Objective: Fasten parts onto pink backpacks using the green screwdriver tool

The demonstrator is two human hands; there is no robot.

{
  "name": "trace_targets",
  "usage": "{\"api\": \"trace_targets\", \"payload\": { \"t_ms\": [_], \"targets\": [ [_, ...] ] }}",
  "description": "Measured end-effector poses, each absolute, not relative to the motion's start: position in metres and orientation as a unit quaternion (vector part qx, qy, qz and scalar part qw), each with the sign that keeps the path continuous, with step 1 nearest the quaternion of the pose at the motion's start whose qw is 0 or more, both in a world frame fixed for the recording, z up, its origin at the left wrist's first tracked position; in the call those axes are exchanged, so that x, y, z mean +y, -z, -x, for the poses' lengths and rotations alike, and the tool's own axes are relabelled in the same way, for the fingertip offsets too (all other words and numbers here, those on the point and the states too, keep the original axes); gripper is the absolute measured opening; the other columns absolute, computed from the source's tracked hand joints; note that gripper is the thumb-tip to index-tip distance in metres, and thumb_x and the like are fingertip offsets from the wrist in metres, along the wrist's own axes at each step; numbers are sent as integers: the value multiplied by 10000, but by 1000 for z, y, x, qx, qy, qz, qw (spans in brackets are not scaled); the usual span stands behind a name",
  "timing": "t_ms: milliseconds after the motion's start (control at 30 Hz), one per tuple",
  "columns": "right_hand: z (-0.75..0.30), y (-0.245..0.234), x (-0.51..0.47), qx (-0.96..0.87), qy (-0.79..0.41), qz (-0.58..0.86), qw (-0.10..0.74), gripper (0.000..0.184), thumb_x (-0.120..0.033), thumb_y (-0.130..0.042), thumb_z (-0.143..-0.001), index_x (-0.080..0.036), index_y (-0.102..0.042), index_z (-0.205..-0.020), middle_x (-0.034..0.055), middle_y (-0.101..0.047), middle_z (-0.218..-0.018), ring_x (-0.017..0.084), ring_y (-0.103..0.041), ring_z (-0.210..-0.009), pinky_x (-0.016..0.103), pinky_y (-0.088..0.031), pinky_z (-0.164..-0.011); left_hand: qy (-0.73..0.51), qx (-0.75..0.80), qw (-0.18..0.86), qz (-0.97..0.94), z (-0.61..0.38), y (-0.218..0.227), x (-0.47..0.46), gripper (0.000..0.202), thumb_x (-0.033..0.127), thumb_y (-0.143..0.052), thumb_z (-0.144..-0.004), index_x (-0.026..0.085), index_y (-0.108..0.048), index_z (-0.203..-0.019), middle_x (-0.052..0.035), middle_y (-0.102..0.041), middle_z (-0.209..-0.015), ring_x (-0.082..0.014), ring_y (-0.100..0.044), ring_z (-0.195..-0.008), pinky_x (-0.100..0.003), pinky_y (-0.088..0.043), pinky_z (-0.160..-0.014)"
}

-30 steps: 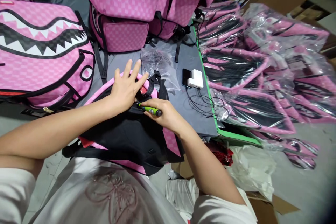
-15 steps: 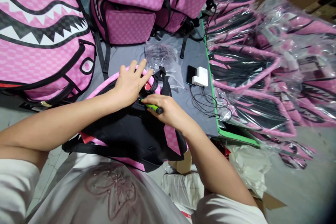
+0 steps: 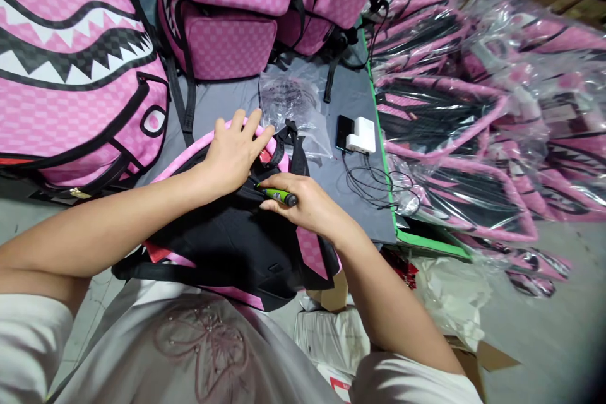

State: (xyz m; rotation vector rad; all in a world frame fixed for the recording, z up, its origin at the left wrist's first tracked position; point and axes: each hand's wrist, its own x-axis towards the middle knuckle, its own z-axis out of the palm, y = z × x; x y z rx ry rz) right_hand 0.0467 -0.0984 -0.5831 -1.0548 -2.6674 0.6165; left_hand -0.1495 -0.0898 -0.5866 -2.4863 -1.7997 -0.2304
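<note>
A black-backed backpack (image 3: 222, 233) with pink checkered trim lies at the front edge of the table, against my body. My left hand (image 3: 231, 151) rests flat on its upper part, fingers spread over the pink rim. Between the thumb and fingers of my right hand (image 3: 303, 199) is a green marker pen (image 3: 277, 194) with a black end. Its tip points left at the black fabric near my left thumb, and whether it touches is hidden. A red patch and black strap show just above, between the two hands.
Pink checkered backpacks (image 3: 230, 47) stand at the back, and one with a toothed-mouth print (image 3: 76, 76) is at left. A clear plastic bag (image 3: 296, 104), a phone (image 3: 343, 132), a white charger (image 3: 363, 135) and cables lie rightward. Plastic-wrapped backpacks (image 3: 440, 113) are piled beyond the green table edge.
My right hand has shifted slightly right and down, its fingers a little looser around the marker pen. My left hand stays spread on the backpack. The view has moved slightly.
</note>
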Motion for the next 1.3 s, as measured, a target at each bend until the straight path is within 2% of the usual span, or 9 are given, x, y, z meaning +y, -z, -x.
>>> {"api": "trace_targets", "payload": {
  "t_ms": [100, 233, 333, 533, 867, 1000, 1300],
  "targets": [
    [-46, 583, -101, -895, -224, 364, 130, 291, -363, -737, -874, -190, -732, -1108, 98, -761, -1097, 254, -728, -1000, 384, -568, -917, 81, -586, 24, 806, 150, 588, -89, 830, 452, -663, -885, 304, -217, -1568, -152, -215, -1659, -423, -307, -1428, -538, -347, -1046],
    [-43, 590, -100, -873, -256, 369, 188, 293, -226, -687, -870, -205, -681, -1162, 59, -752, -1118, 205, -731, -987, 341, -571, -914, 88, -583, 25, 807, 151, 592, -87, 827, 431, -656, -887, 302, -208, -1571, -158, -210, -1661, -429, -299, -1431, -549, -334, -1051],
    [-43, 595, -98, -871, -275, 354, 201, 281, -179, -674, -843, -190, -677, -1124, 61, -751, -1118, 202, -728, -1011, 333, -569, -921, 84, -583, 32, 807, 151, 592, -86, 787, 396, -650, -895, 291, -244, -1561, -162, -227, -1653, -419, -316, -1423, -540, -346, -1043],
    [-44, 591, -98, -888, -258, 347, 158, 260, -119, -610, -836, -192, -712, -1064, 53, -769, -1063, 196, -740, -959, 325, -582, -879, 85, -585, 35, 806, 150, 592, -86, 764, 388, -657, -896, 284, -277, -1551, -158, -249, -1644, -410, -329, -1415, -529, -356, -1041],
    [-36, 587, -96, -913, -225, 312, 134, 327, -43, -539, -822, -209, -701, -1053, 48, -757, -1106, 207, -722, -1041, 334, -568, -927, 88, -588, 28, 804, 149, 594, -83, 775, 441, -647, -899, 299, -267, -1560, -159, -243, -1645, -412, -319, -1413, -542, -352, -1039],
    [-38, 586, -97, -916, -205, 333, 95, 350, -33, -560, -792, -201, -704, -1063, 62, -765, -1074, 226, -739, -978, 338, -578, -884, 82, -584, 26, 807, 149, 593, -81, 772, 429, -654, -896, 283, -279, -1555, -170, -248, -1640, -420, -325, -1407, -541, -353, -1038],
    [-39, 587, -96, -901, -219, 356, 112, 299, -69, -595, -808, -192, -716, -1053, 68, -770, -1074, 229, -743, -991, 334, -575, -889, 84, -583, 44, 807, 150, 595, -81, 740, 391, -669, -898, 276, -313, -1536, -171, -313, -1599, -383, -359, -1381, -491, -391, -1005]
  ]
}}
